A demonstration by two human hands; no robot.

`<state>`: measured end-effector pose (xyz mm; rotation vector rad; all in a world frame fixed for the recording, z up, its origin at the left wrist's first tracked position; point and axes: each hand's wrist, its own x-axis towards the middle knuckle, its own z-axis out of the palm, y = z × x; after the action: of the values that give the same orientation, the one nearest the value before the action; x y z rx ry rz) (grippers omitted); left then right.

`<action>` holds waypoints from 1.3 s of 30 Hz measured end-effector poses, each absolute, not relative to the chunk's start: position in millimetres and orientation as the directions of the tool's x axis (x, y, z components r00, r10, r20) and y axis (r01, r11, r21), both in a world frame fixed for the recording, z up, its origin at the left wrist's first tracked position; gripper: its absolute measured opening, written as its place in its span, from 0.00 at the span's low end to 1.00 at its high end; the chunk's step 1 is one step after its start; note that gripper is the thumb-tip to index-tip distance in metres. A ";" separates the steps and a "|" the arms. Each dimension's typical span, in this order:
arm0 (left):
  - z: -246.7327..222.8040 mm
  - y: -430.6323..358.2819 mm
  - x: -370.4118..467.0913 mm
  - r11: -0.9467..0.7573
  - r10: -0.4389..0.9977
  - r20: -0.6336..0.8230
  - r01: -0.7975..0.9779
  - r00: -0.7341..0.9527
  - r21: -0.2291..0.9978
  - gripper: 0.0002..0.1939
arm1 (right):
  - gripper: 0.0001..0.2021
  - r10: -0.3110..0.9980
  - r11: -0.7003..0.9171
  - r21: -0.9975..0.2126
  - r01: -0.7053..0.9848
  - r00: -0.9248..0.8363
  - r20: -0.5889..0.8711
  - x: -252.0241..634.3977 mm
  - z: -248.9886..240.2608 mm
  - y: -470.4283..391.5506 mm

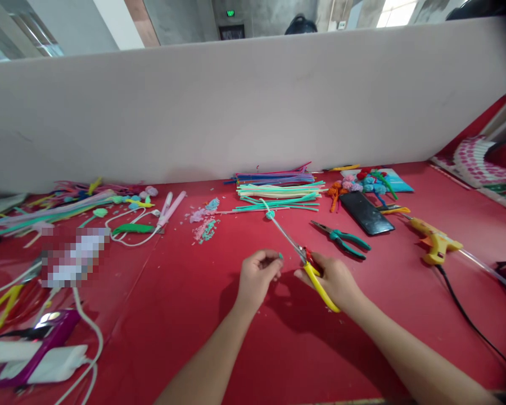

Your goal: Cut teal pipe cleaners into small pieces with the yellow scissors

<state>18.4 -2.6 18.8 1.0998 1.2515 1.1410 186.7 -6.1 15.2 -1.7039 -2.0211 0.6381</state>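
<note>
My left hand [257, 278] is closed in a pinch above the red tabletop, a tiny green piece [280, 256] showing at its fingertips. To its right, my right hand [335, 281] grips yellow-handled pliers [324, 292], with a red part near their metal jaws. A thin pale stem [283, 230] runs from the jaws away towards the back; a small teal knot [270, 215] sits on it. Whether the jaws are closed on the stem I cannot tell. Behind the stem's far end lie bundled pipe cleaners [278, 191] in green, cream, blue and red.
Teal-handled pliers [341, 239], a black phone [366, 212] and a yellow glue gun [436, 239] lie to the right. Small fuzzy clippings [204, 228] are scattered left of centre. Cables [86, 320] and a purple device [42, 343] occupy the left; a white partition [236, 112] stands behind.
</note>
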 end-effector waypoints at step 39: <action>25.4 5.8 3.4 -0.015 0.987 -0.030 -0.279 -0.158 0.960 0.08 | 0.20 0.943 0.331 -0.219 0.918 -0.327 0.054 187.2 2.1 -11.1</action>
<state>3.4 5.8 25.4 0.9103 1.1128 1.4406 187.2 -11.1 2.1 -1.7096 -2.4178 0.2219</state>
